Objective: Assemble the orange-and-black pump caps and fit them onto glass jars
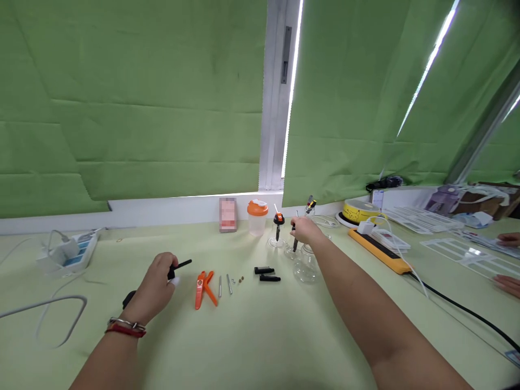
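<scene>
My left hand (156, 281) is closed around a small black part (171, 272) with a thin black rod pointing right. Farther out, my right hand (304, 229) pinches a dark slim tool (296, 244) upright over a clear glass. Left of it, a clear stemmed glass (277, 242) holds a black and orange item (278, 219). Between my hands lie orange clamp-like pieces (200, 290), two metal pins (229, 284), tiny brown bits (241, 279) and two black parts with springs (269, 278). A round clear glass vessel (305, 271) sits below my right hand.
Behind stand an orange-lidded cup (257, 225) and a pink box (228, 215). On the right are an orange power strip (379, 252), a yellow roll (361, 211) and another person's hands (507, 284). A white power strip (81, 253) and cables lie left.
</scene>
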{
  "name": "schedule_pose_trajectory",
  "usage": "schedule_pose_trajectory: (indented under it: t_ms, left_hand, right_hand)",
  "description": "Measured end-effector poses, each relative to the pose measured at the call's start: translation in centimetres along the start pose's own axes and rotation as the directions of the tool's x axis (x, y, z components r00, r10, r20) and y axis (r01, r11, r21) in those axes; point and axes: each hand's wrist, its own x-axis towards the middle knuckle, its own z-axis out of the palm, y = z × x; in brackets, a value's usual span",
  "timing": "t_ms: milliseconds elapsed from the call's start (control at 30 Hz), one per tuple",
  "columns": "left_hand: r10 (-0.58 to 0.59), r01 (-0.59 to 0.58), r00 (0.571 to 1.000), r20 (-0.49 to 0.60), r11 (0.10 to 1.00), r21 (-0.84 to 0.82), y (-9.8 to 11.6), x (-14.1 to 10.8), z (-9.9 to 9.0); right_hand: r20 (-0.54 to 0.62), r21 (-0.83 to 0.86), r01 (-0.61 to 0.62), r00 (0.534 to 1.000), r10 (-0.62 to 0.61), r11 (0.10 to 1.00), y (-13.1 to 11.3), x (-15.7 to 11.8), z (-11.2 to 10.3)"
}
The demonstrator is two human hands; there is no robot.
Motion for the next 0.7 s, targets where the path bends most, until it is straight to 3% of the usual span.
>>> schedule_pose_trajectory:
  t_ms: [200,400,567,633,700]
  left_hand:
    - [0.039,-0.047,0.964,0.264,0.999,0.027,-0.5,-0.5,0.7]
    - [-0.059,0.017,0.91,0.411,0.994,0.104,-0.8,-1.0,0.8]
    - [-0.123,0.035,0.909,0.399,0.975,0.22,-0.1,-1.1,0.2]
    - [-0.107,0.013,0.924,0.366,0.968,0.251,0.2,-0.9,0.0]
    - [-0.094,0.017,0.945,0.315,0.971,0.238,0.7,-0.6,-0.2]
  right_hand:
    - [-0.128,0.016,-0.052,0.99,0.054,0.998,0.1,-0.2,-1.3]
    - [-0.311,0.035,-0.101,0.944,0.107,0.994,-0.9,-2.0,-5.0]
    - [-0.507,0.165,0.048,0.861,0.043,0.985,-3.2,-6.4,-7.7]
    - [-0.513,0.247,0.153,0.858,-0.005,0.957,-4.7,-9.0,-7.7]
    - [-0.425,0.314,0.27,0.897,-0.12,0.91,-6.4,-11.8,-6.9]
